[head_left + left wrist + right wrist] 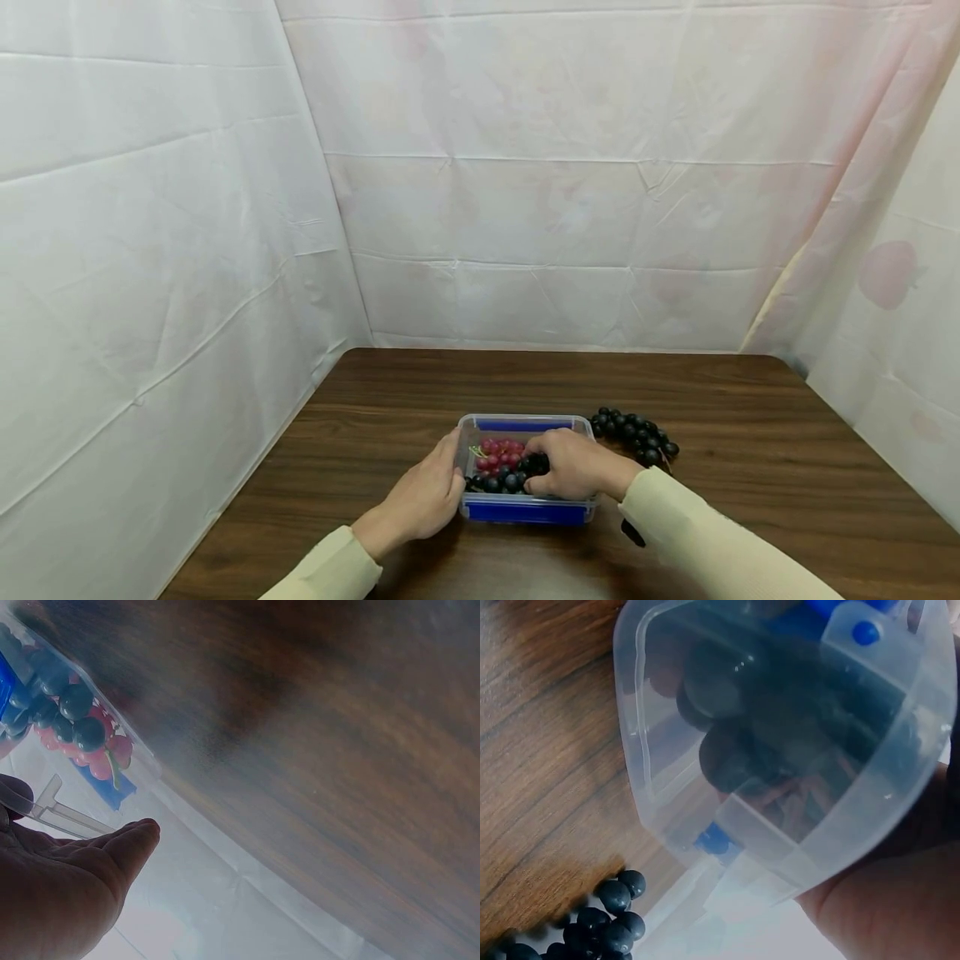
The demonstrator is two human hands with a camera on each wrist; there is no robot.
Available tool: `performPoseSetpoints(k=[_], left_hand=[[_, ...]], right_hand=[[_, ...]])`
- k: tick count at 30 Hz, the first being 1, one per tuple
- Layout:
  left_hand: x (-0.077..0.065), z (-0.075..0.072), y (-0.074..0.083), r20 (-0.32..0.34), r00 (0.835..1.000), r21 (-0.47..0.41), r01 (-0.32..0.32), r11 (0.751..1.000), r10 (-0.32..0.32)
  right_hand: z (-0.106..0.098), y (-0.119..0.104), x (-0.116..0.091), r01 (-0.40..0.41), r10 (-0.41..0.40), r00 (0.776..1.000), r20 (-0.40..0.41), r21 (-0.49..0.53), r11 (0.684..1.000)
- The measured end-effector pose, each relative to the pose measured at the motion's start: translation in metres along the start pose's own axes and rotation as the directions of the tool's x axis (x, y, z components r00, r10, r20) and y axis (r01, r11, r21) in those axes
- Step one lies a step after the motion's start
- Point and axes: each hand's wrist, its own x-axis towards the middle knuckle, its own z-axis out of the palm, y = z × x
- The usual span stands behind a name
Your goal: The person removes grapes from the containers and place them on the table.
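A clear plastic box [525,502] with blue clips stands near the table's front, holding a bunch of red grapes [497,454] and a bunch of black grapes [504,482]. My right hand [573,462] reaches over the right wall into the box, fingers and thumb curled about the black grapes; the box wall blurs this grip in the right wrist view. Along the outside of the left wall lies my left hand [423,492], its fingers straight against the plastic. The left wrist view shows those fingers [135,844] at the box's rim.
Another bunch of black grapes [637,433] lies on the brown wooden table [390,400] just right of the box, close behind my right wrist. White cloth sheets [525,208] hang around the table's back and sides.
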Motion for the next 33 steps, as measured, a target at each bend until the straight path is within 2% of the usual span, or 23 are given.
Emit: performPoseSetpoints(k=[6, 14, 33], left_hand=[[0.0006, 0.0005, -0.001, 0.013, 1.0, 0.001, 0.009, 1.0, -0.009], [0.0001, 0.0008, -0.0021, 0.019, 1.0, -0.003, 0.017, 1.0, -0.017], [0.0008, 0.0002, -0.0013, 0.018, 1.0, -0.01, 0.011, 1.0, -0.01]], right_hand=[[0.0005, 0.0017, 0.0003, 0.02, -0.02, 1.0, -0.004, -0.01, 1.0], [0.0005, 0.0043, 0.0013, 0.032, -0.032, 0.999, 0.003, 0.036, 0.999], [-0.0038, 0.003, -0.0008, 0.076, -0.076, 0.997, -0.023, -0.013, 0.997]])
